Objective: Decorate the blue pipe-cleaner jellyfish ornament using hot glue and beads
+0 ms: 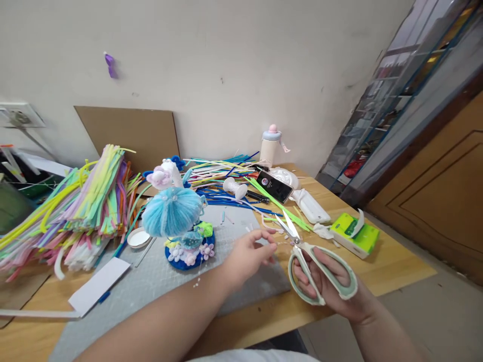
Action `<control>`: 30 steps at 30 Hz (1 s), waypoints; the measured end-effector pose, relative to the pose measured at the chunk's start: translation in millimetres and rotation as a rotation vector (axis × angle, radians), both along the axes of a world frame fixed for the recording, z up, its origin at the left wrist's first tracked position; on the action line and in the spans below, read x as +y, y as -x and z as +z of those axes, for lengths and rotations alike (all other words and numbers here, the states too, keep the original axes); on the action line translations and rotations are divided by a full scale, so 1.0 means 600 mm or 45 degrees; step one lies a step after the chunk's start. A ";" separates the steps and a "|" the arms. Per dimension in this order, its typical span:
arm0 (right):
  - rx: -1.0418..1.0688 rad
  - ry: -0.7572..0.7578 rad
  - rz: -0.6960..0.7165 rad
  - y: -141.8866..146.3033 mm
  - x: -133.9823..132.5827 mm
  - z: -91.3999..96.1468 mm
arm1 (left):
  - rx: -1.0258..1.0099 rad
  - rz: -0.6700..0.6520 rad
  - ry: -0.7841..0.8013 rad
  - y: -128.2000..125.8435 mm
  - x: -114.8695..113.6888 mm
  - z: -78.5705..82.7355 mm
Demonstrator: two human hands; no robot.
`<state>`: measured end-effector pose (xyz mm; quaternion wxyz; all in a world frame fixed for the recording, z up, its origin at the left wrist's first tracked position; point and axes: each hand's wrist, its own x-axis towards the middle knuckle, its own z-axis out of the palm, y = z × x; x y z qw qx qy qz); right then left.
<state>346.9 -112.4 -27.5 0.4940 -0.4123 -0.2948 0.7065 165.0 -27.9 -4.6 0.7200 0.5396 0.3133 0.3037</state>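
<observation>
My right hand [332, 284] holds scissors [298, 240] with pale green and white handles, fingers through the loops. The blades point up and away, slightly parted. Just left of the blades is my left hand [247, 254], palm down over the mat's right side. Its fingers are curled towards the thumb; whatever they pinch is too small to make out. Left of that hand stands a fuzzy craft piece [173, 211] with a light blue umbrella-like top, on a dark blue round base [184, 264] with small flowers. A short strand of tiny beads [196, 281] shows beside my left forearm.
Bundled pipe cleaners [94, 201] fill the left side; more lie at the back. Around the grey cutting mat [151, 291] are a white thread spool [234, 188], a phone [274, 186], a bottle [267, 148], a green tissue pack [354, 235] and a white card [98, 285].
</observation>
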 end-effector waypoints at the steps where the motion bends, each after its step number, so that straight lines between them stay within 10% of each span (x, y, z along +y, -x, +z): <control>1: -0.019 0.001 -0.018 0.003 -0.001 0.000 | -0.029 -0.081 0.001 -0.012 0.003 -0.001; 11: -0.662 0.013 -0.087 -0.023 -0.008 -0.002 | 0.372 -0.352 -0.438 -0.044 0.001 -0.020; 18: -0.822 0.106 0.348 -0.121 -0.078 0.016 | 0.011 0.287 -0.357 -0.059 0.091 0.048; 23: -0.681 0.059 0.389 -0.145 -0.113 0.014 | 0.648 0.839 -0.910 -0.042 0.166 0.052; 30: -1.460 -0.135 0.205 -0.104 -0.054 -0.004 | 1.306 0.528 -1.417 0.001 0.095 0.034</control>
